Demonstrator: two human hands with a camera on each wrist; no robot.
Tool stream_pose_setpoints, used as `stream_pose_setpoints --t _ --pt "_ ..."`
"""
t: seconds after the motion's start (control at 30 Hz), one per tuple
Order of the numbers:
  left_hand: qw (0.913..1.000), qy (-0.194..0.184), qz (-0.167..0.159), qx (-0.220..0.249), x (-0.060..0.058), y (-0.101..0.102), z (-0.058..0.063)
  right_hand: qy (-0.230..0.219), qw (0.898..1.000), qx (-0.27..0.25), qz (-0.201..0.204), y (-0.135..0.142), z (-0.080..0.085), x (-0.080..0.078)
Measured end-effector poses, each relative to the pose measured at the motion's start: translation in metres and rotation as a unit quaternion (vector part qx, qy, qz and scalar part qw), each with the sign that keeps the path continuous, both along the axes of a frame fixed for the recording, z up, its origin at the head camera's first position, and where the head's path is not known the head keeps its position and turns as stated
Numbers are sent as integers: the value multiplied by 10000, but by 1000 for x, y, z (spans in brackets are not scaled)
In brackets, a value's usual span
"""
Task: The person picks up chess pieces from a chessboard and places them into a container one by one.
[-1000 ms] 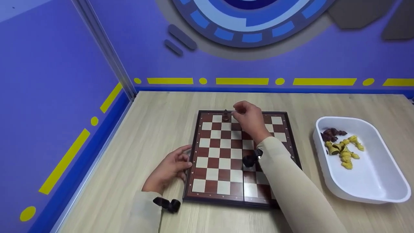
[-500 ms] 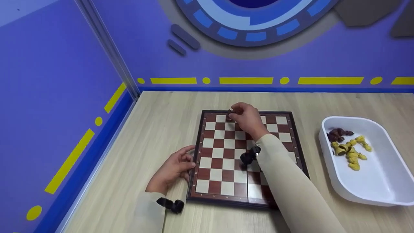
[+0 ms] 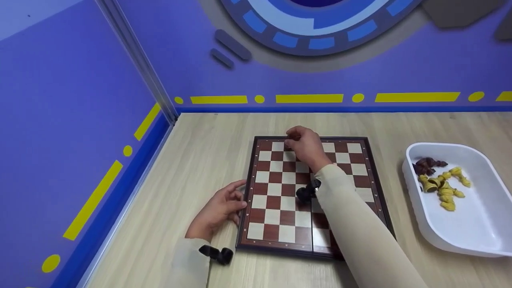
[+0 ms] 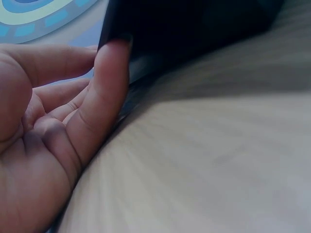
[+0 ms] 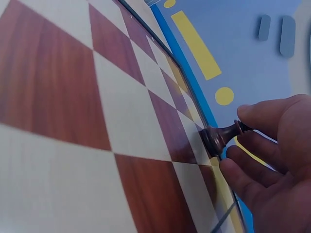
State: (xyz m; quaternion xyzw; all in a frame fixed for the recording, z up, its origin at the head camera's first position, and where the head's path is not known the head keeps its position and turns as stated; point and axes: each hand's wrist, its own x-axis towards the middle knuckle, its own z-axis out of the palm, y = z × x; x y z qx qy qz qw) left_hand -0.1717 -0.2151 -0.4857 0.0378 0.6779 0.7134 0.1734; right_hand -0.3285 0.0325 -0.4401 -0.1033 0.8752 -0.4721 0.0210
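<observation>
A folding chessboard point(image 3: 282, 190) with brown and cream squares lies on the wooden table. Over its far edge, my right hand point(image 3: 307, 147) pinches a dark brown chess piece point(image 5: 221, 137) near the top between thumb and fingers. The right wrist view has the piece's round base at the far row; whether it touches the board I cannot tell. In the head view the hand mostly hides the piece. At the board's left side, my left hand point(image 3: 218, 208) touches the edge with thumb and index finger, the other fingers loosely bent.
To the right of the board stands a white plastic tray point(image 3: 460, 240). Inside it lie several yellow chess pieces point(image 3: 446, 192) and several dark brown ones point(image 3: 426, 166). A blue panel wall point(image 3: 224, 80) rises behind the table, another at the left.
My right hand has shifted slightly left along the far row to the dark piece that stood there, and its fingers now pinch it. The left hand stays at the board's edge.
</observation>
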Motion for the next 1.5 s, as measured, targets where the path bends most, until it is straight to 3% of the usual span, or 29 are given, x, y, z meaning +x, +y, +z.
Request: stream_pose_setpoints --t 0.77,1.5 --pt "10000 -9 -6 92 -2 1 -1 -36 9980 -589 -239 6 -4 -3" --pt "9998 98 -74 -165 -2 -1 -3 242 9996 -66 105 21 8 17"
